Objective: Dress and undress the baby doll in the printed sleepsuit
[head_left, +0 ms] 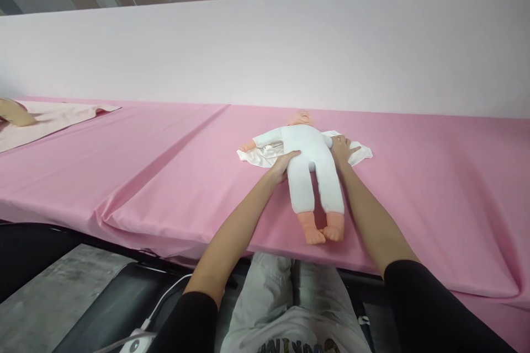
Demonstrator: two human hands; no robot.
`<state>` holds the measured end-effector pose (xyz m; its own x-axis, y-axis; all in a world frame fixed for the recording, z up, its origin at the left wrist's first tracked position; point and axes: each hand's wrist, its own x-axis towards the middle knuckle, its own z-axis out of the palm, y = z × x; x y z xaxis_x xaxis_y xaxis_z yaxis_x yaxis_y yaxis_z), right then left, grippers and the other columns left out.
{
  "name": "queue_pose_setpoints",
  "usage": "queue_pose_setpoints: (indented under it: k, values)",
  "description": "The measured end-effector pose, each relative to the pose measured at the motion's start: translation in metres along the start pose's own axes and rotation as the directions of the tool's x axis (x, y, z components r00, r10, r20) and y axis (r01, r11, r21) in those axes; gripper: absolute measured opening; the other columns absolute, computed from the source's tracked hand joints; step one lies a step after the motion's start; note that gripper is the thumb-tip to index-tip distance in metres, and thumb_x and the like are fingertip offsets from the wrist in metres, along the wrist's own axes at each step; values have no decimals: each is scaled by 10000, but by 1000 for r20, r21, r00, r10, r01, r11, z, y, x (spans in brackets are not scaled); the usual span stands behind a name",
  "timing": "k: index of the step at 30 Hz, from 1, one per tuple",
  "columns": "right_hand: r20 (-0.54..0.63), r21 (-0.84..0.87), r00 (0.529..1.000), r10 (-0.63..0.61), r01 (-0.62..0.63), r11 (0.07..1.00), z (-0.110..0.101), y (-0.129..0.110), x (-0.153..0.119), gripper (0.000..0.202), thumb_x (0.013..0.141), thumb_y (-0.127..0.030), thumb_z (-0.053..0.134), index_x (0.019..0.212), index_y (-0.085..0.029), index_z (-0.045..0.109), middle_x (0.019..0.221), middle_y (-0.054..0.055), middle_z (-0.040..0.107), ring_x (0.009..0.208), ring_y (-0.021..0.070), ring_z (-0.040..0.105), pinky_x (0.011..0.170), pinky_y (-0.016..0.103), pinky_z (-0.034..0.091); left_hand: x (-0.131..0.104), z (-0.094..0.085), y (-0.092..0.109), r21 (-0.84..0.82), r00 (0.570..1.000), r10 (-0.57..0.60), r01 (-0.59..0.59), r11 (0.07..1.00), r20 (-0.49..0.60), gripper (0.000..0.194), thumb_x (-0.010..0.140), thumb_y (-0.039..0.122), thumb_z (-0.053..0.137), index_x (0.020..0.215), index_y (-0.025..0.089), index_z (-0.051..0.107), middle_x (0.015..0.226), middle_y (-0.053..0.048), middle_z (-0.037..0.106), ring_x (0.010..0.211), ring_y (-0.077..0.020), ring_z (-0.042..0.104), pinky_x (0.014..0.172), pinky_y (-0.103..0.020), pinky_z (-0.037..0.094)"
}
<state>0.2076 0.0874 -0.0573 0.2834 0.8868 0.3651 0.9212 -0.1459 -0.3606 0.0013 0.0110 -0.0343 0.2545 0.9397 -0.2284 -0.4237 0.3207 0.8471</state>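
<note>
A baby doll (304, 149) with a white cloth body lies on its back on the pink-covered table, feet toward me. Beneath its upper body is a spread white cloth garment (259, 157), visible on both sides. My left hand (284, 165) holds the doll at the hip, thumb over the front and fingers hidden behind its side. On the other side, my right hand (342, 149) grips the doll near its arm, with one finger sticking out over the garment. That arm of the doll is mostly hidden by my hand.
The pink table cover (186, 165) has folds and hangs over the front edge. A white partition (265, 49) stands behind it. At the far left, a tan object (16, 113) rests on a pale cloth (62, 121). A black chair (120, 309) and a white cable (165, 292) are below.
</note>
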Motion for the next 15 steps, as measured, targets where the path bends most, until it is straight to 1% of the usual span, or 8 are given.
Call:
queue_pose_setpoints:
  k: [3, 5, 7, 11, 15]
  values:
    - [-17, -17, 999, 37, -37, 999, 1, -3, 1, 419, 890, -418, 322, 1212, -227, 509, 1395, 90, 380, 1346, 304, 200, 1009, 730, 45, 4, 1, -7, -5, 994, 61, -62, 998, -92, 336, 632, 258, 740, 920, 117, 643, 772, -94, 700, 682, -210, 657, 727, -353, 536]
    - [-23, -18, 997, 74, -74, 997, 1, -5, 1, 436, 888, -421, 308, 1238, -229, 484, 1432, 87, 329, 1393, 308, 94, 1002, 738, 43, 7, 3, -11, -18, 986, 108, -111, 994, -124, 336, 613, 255, 748, 898, 113, 643, 778, -87, 695, 666, -200, 652, 715, -350, 532]
    - [-27, -9, 993, 119, -119, 993, 1, -5, 2, 443, 877, -407, 310, 1255, -231, 462, 1452, 90, 296, 1407, 307, 45, 994, 746, 60, 8, 6, -13, -47, 980, 138, -146, 988, -141, 320, 600, 241, 751, 869, 110, 639, 794, -82, 690, 660, -188, 648, 701, -342, 530]
    - [-42, 34, 984, 172, -170, 985, -1, 0, 1, 486, 812, -330, 385, 1284, -216, 425, 1454, 107, 294, 1406, 308, 58, 990, 748, 82, 5, 8, -9, -106, 975, 154, -172, 979, -161, 308, 593, 211, 743, 856, 103, 624, 806, -82, 685, 661, -183, 646, 697, -341, 533]
    - [-49, 68, 973, 225, -222, 973, -2, 10, 0, 526, 736, -181, 393, 1259, -163, 446, 1421, 141, 330, 1390, 313, 108, 1007, 732, 73, 3, -2, 3, -174, 968, 167, -199, 964, -186, 296, 604, 200, 727, 863, 93, 630, 764, -73, 678, 663, -175, 645, 715, -324, 540]
